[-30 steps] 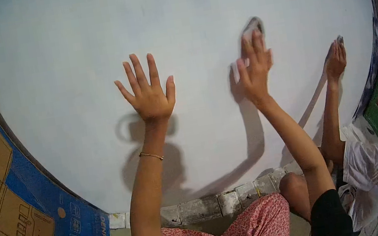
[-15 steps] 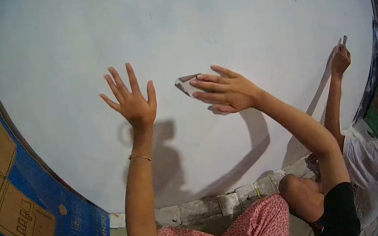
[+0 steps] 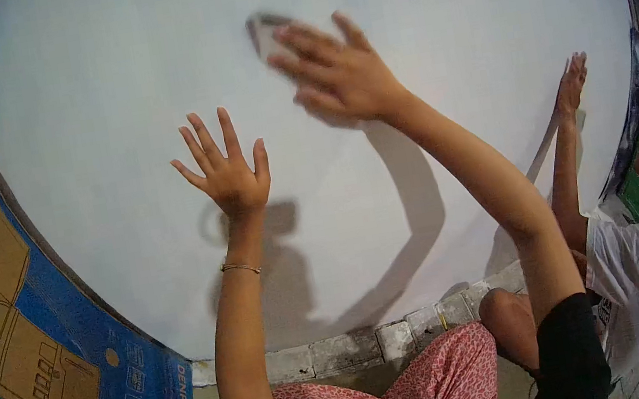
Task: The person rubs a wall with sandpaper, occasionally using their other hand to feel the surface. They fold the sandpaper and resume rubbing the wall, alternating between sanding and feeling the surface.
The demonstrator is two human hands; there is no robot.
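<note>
A large white wall panel (image 3: 101,142) fills most of the view. My left hand (image 3: 233,178) lies against it with fingers spread, holding nothing. Higher up and to the right, my right hand (image 3: 341,71) presses a piece of sandpaper (image 3: 261,38) to the white surface. The sheet is pale with a dark grey edge; most of it is hidden beneath my fingers. Motion blurs the fingertips and the sheet. My right thumb stands apart from the other fingers.
At the left leans a blue and brown cardboard box (image 3: 132,363). On the right sits a person in a white shirt (image 3: 634,258), one hand (image 3: 571,84) raised at the panel. A row of grey bricks (image 3: 348,352) runs along the panel's lower edge.
My right hand has moved up and slightly left across the panel with the sandpaper. My left hand stays nearly in place. The other person's hand now shows straighter fingers.
</note>
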